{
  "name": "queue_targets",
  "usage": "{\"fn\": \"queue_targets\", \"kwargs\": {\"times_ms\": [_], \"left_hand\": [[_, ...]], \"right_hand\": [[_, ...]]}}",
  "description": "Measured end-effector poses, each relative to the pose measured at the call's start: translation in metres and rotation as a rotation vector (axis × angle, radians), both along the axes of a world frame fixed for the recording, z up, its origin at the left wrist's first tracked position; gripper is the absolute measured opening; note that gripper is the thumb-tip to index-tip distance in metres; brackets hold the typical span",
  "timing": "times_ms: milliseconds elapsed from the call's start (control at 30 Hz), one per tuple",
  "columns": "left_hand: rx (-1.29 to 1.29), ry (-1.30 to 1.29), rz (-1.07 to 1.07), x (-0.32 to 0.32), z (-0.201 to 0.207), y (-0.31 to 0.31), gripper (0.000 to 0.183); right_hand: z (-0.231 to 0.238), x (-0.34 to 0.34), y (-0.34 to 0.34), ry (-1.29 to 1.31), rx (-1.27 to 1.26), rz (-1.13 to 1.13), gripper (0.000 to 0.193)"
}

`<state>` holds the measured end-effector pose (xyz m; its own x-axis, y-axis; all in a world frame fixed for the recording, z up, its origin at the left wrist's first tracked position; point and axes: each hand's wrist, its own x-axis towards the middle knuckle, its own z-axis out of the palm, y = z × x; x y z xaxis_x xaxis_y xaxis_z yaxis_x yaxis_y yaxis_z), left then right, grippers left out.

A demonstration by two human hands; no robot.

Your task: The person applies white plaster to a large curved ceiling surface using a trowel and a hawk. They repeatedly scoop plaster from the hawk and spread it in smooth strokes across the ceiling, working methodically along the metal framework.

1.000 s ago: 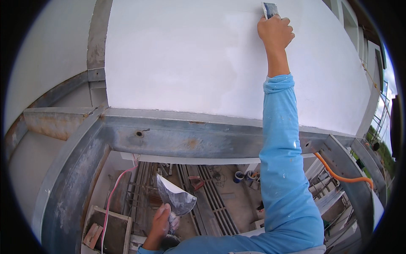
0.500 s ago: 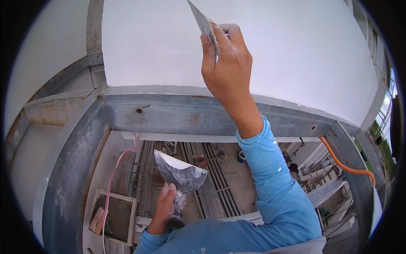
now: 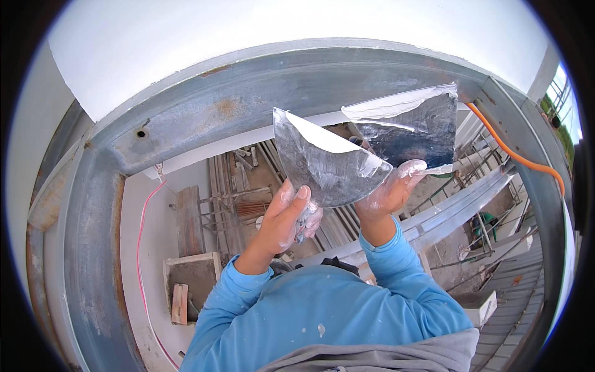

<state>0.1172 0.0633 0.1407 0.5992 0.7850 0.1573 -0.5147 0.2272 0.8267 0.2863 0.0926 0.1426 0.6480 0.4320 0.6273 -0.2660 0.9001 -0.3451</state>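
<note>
In front of my chest, my left hand (image 3: 284, 218) grips the lower edge of a half-round grey plate (image 3: 322, 170), thumb on its near face. White putty (image 3: 325, 137) lies in a thick band along the plate's upper edge. My right hand (image 3: 392, 193), dusted with white, holds a broad metal putty knife (image 3: 418, 136), its fingers mostly hidden behind. The knife's blade is turned toward me and carries white putty along its top and a streak across it. Plate and blade overlap in view; I cannot tell whether they touch.
A grey steel beam (image 3: 204, 118) crosses ahead below a white wall panel (image 3: 186, 43). An orange hose (image 3: 508, 152) hangs at the right, a pink cable (image 3: 139, 248) at the left. Far below are metal bars, a mortar box (image 3: 217, 263) and scaffolding (image 3: 480, 235).
My right hand has come down from the white panel with the putty knife, to beside the plate. My left hand has raised the plate, and the view has tilted downward.
</note>
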Motion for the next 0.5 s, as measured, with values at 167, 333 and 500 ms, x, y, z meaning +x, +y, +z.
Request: {"fn": "queue_targets", "kwargs": {"times_ms": [167,333,500], "left_hand": [[-0.008,0.026,-0.096,0.006,0.009,0.002,0.045],[0.297,0.192,0.35,-0.004,-0.007,0.017,0.043],[0.972,0.525,0.75,-0.008,0.003,0.034,0.055]], "right_hand": [[-0.042,0.046,0.008,-0.852,0.057,-0.189,0.034],[-0.054,0.065,-0.028,-0.647,-0.529,-0.002,0.038],[-0.023,0.031,-0.051,0.032,-0.636,0.627,0.039]]}}
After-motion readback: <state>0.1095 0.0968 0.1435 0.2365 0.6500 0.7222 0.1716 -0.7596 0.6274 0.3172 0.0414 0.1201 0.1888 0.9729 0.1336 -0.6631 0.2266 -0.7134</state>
